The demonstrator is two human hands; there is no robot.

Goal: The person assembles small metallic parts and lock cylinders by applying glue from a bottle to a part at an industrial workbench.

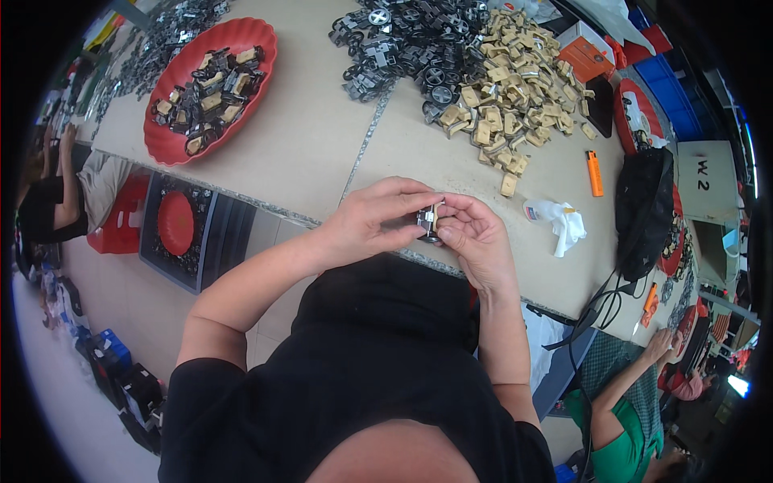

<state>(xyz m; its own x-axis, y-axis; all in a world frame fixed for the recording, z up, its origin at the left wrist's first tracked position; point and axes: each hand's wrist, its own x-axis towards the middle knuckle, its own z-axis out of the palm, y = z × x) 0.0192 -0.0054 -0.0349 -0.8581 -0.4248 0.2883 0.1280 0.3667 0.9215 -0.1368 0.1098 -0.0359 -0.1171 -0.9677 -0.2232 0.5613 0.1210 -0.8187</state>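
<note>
Just above the table's near edge, my left hand and my right hand meet around a small black-and-silver wheeled part. Fingertips of both hands pinch it from either side, so much of it is covered. Straight ahead lies a heap of similar black wheeled parts, some with spoked wheels. Against its right side spreads a heap of small beige plastic pieces. A red scalloped tray at the far left holds several black parts with beige pieces on them.
Right of my hands are a small bottle with white tissue, an orange lighter-shaped thing and a black bag with dangling straps. Co-workers sit at left and at lower right, one in a green top. A red stool stands left.
</note>
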